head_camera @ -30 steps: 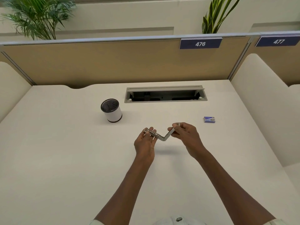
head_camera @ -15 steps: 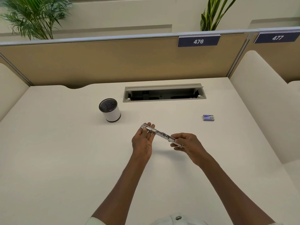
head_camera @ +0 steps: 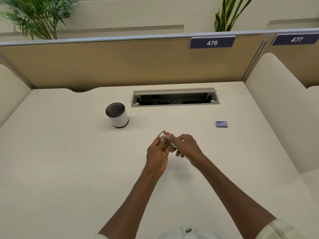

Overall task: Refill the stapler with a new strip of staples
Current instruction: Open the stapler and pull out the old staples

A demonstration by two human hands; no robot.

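A slim metal stapler is held above the middle of the cream desk, lying flat and slanting from upper left to lower right. My left hand grips its left end, with the silver tip showing above my fingers. My right hand covers its middle and right part with curled fingers; most of the stapler is hidden under them. A small blue staple box lies on the desk to the right, apart from both hands. No loose staple strip is visible.
A white cylindrical pen cup with a black mesh rim stands left of centre. An open cable tray is set into the desk behind. Tan partition panels wall the back; cream padded sides flank the desk.
The stapler was bent open in a V, then swung out flat. My right hand has since slid left along it, closing in on my left hand.
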